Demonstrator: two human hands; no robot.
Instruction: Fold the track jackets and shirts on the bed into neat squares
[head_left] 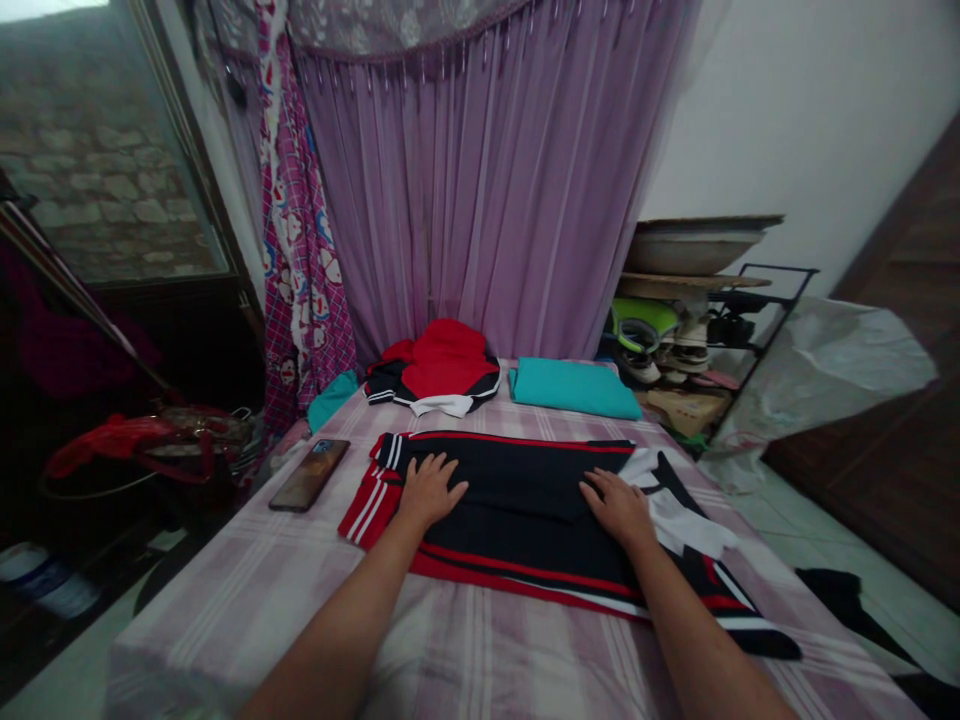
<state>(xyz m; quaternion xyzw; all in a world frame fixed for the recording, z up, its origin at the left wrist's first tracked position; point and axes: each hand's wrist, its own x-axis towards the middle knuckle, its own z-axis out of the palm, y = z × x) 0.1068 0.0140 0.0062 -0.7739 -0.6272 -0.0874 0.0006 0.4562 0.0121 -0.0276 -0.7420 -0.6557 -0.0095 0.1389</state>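
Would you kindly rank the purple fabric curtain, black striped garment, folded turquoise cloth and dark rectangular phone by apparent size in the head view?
1. Purple curtain
2. Striped garment
3. Turquoise cloth
4. Phone

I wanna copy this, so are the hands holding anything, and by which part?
Nothing looks held: the left hand and right hand rest palm-down on the black clothing, the left near its striped end, the right beside its white part.
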